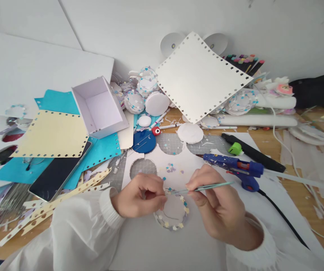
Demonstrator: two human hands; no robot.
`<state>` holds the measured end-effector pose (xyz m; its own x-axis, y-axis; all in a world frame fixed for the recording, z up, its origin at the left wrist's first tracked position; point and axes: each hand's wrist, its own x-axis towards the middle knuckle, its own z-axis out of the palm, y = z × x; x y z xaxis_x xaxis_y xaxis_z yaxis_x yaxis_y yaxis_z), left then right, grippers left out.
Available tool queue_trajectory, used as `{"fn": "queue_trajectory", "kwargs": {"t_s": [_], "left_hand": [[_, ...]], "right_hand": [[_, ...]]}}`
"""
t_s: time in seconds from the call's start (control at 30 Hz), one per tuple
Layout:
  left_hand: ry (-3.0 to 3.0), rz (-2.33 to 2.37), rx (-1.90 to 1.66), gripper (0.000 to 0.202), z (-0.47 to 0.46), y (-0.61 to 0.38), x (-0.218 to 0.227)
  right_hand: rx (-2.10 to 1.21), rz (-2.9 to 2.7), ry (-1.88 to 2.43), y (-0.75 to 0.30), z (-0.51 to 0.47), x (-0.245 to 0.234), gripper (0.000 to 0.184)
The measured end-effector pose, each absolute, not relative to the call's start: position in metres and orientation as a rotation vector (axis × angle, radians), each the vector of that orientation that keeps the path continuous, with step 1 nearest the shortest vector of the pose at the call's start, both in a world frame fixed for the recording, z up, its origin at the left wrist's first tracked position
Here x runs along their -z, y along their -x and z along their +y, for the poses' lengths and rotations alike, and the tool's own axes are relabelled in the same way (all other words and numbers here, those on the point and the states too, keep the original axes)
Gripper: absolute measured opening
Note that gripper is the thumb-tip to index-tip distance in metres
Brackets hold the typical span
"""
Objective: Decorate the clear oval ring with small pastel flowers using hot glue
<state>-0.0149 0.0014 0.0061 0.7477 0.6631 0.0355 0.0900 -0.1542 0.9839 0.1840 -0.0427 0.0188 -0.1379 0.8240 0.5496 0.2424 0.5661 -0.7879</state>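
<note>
My left hand (143, 195) is closed in a pinch at the upper left edge of a small wreath (184, 220), a ring trimmed with tiny cream, blue and grey paper flowers. A thin wire end curves across the middle of the ring. My right hand (217, 207) pinches a pair of light-green tweezers (211, 186), whose tips point left at the top of the wreath, close to my left fingertips. Whether the tips grip a flower is too small to tell. Loose paper flowers (171, 167) lie just beyond on a white sheet with round cut-outs.
A blue glue gun (232, 164) with its black cord lies on the right, near a black tool with a green part (235, 148). On the left are a phone (58, 171), punched paper sheets (54, 131) and a white box (98, 109). Finished wreaths (147, 81) are heaped behind.
</note>
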Motion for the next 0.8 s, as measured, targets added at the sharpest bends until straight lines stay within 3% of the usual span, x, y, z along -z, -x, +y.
{"fn": "queue_trajectory", "kwargs": {"t_s": [0.3, 0.8], "left_hand": [[-1.675, 0.615, -0.570, 0.033, 0.0018, 0.0142, -0.0055], [-1.598, 0.603, -0.564, 0.031, 0.0026, 0.0169, -0.0036]], "right_hand": [[-0.468, -1.823, 0.769, -0.1848, -0.0444, -0.0176, 0.023], [-0.487, -1.765, 0.778, -0.1848, -0.0460, -0.0171, 0.029]]}}
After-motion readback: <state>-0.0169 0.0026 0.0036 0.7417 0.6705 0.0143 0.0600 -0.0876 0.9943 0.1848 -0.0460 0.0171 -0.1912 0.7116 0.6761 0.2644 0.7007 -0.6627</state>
